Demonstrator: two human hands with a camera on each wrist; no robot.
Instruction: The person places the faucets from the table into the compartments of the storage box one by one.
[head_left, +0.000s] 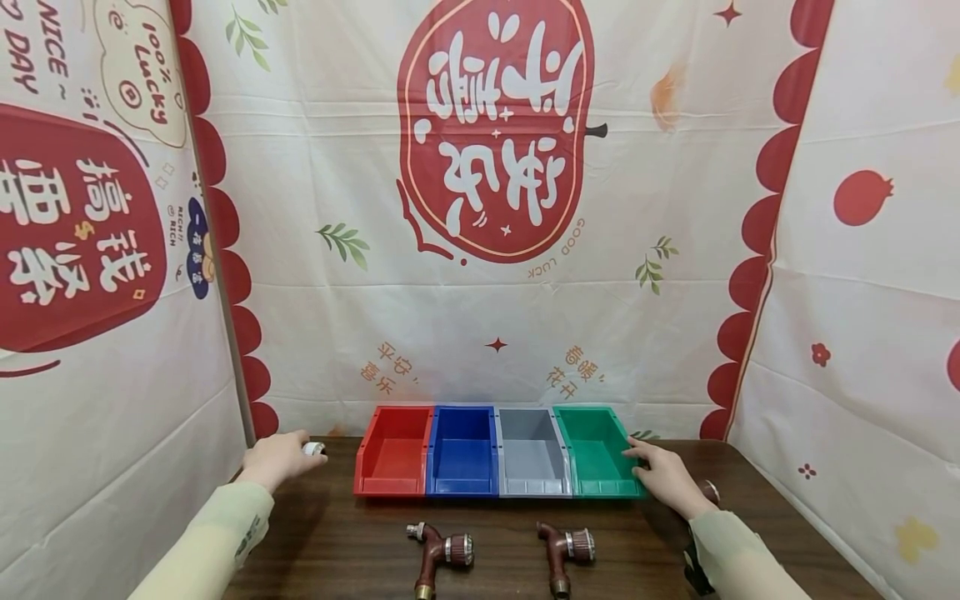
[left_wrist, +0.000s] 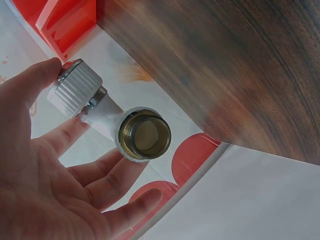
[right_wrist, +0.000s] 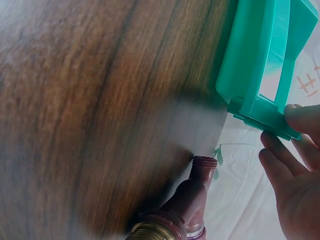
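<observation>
My left hand (head_left: pixel 274 460) is at the left end of the table, holding a white tap (left_wrist: pixel 104 119) with a ribbed knob. In the left wrist view the thumb is on the knob, fingers lie behind the body, and the tap's round threaded opening faces the camera. My right hand (head_left: pixel 670 478) is at the right side of the green bin (head_left: pixel 600 450). The right wrist view has the thumb and fingers pinching the bin's edge. Beside that hand lies a dark red tap (right_wrist: pixel 186 202), mostly hidden behind the wrist in the head view.
Left of the green bin, a red bin (head_left: pixel 395 454), a blue bin (head_left: pixel 463 454) and a grey bin (head_left: pixel 532 454) adjoin in a row. Two dark red taps, a left one (head_left: pixel 432 553) and a right one (head_left: pixel 556 557), lie in front on the wooden table (head_left: pixel 330 550). Printed cloth surrounds the table.
</observation>
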